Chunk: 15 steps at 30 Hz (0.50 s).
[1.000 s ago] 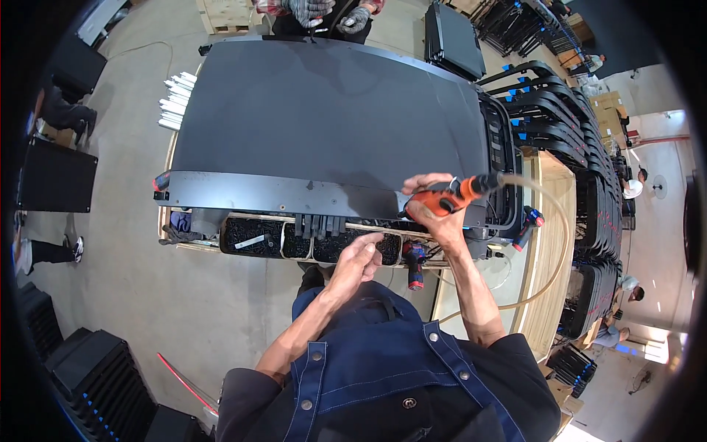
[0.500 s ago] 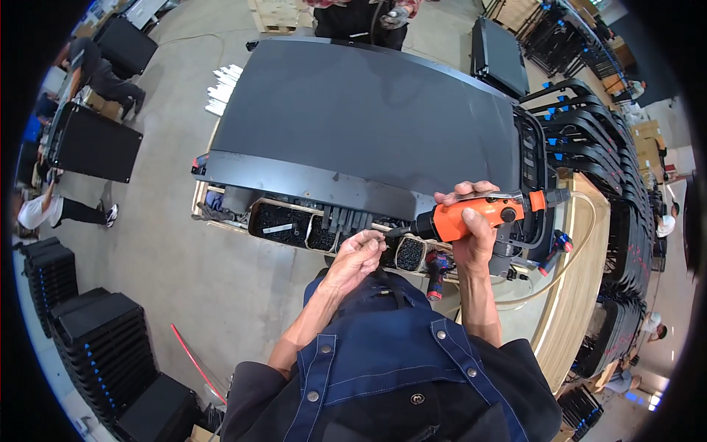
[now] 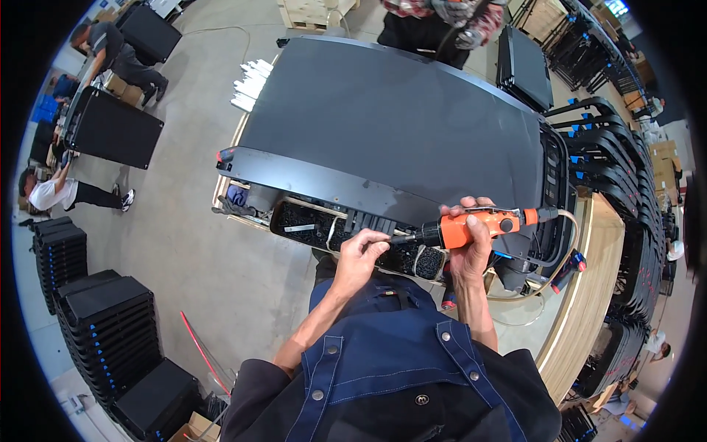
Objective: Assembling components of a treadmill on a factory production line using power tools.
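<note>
Own hands: two, a left hand (image 3: 356, 267) and a right hand (image 3: 471, 258)
Orange power driver (image 3: 479, 228): one
Large dark panel (image 3: 398, 118): one
Pale metal strip (image 3: 300, 228): one
Bundle of white strips (image 3: 251, 85): one
Red strip (image 3: 199, 342): one
Gloved co-worker (image 3: 409, 29): one
People at left (image 3: 121, 59): at least two
Stacks of black panels (image 3: 107, 328): at least two
Metal strap studs (image 3: 445, 337): four

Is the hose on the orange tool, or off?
On: the hose meets the black fitting at the rear of the orange tool.
</note>
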{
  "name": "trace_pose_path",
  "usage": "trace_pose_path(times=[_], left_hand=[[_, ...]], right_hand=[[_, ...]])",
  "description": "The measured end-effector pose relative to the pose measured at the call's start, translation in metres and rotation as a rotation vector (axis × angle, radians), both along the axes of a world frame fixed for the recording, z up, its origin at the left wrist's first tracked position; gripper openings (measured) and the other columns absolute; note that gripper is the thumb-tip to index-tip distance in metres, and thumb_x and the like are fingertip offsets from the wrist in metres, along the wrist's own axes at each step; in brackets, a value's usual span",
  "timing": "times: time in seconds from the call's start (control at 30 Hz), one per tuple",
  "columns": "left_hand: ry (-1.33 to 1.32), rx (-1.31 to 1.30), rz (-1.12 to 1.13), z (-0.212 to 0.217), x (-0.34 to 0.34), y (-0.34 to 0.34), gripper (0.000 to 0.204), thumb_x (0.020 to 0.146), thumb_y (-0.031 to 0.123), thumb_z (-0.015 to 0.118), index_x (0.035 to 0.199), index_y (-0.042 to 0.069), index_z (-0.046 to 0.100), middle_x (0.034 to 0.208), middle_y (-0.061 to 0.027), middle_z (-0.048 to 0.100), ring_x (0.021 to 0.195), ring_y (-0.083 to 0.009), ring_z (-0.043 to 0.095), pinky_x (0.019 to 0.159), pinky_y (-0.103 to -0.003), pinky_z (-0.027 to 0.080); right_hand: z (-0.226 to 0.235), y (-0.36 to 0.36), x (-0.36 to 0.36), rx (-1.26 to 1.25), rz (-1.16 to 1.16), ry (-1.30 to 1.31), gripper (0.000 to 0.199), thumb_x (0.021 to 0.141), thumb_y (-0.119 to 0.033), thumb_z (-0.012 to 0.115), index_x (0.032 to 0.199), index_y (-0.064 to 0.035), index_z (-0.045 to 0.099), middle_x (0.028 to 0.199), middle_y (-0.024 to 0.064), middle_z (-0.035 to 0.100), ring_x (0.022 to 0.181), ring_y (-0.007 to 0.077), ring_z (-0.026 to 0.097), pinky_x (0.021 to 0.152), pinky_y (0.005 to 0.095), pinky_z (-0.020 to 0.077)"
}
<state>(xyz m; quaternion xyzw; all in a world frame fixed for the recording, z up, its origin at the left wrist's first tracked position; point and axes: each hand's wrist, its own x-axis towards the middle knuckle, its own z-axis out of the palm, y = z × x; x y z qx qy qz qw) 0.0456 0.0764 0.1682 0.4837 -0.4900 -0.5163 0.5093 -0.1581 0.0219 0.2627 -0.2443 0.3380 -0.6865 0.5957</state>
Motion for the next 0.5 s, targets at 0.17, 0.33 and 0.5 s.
trace_pose_path(times=[0.17, 0.33, 0.5], left_hand=[[0.895, 0.577, -0.181, -0.007, 0.049, -0.027, 0.023, 0.099, 0.017, 0.068, 0.114, -0.001, 0.066, 0.089, -0.0068, 0.067, 0.059, -0.0036, 0.045, 0.05, -0.019, 0.035], [1.468, 0.764, -0.092, -0.027, 0.062, -0.049, 0.031, 0.103, 0.032, 0.06, 0.11, 0.003, 0.063, 0.081, 0.0, 0.058, 0.053, -0.0039, 0.038, 0.044, -0.019, 0.031], [1.485, 0.96, -0.067, -0.037, 0.079, -0.065, 0.035, 0.102, 0.045, 0.058, 0.097, 0.01, 0.054, 0.075, 0.0047, 0.05, 0.051, -0.0044, 0.036, 0.041, -0.019, 0.027]], right_hand=[[0.009, -0.014, 0.051, -0.114, 0.019, 0.198, 0.044, 0.085, -0.009, 0.069, 0.125, -0.0102, 0.049, 0.115, 0.0122, 0.062, 0.099, 0.0245, 0.066, 0.102, 0.0539, 0.0496], [0.016, -0.037, 0.127, -0.321, 0.172, 0.434, 0.045, 0.081, 0.006, 0.072, 0.119, -0.0046, 0.05, 0.113, 0.0171, 0.064, 0.1, 0.027, 0.067, 0.101, 0.0504, 0.0514], [0.002, -0.062, 0.172, -0.387, 0.256, 0.664, 0.047, 0.077, 0.015, 0.071, 0.116, -0.0032, 0.052, 0.108, 0.0176, 0.065, 0.096, 0.0252, 0.068, 0.084, 0.0399, 0.0601]])
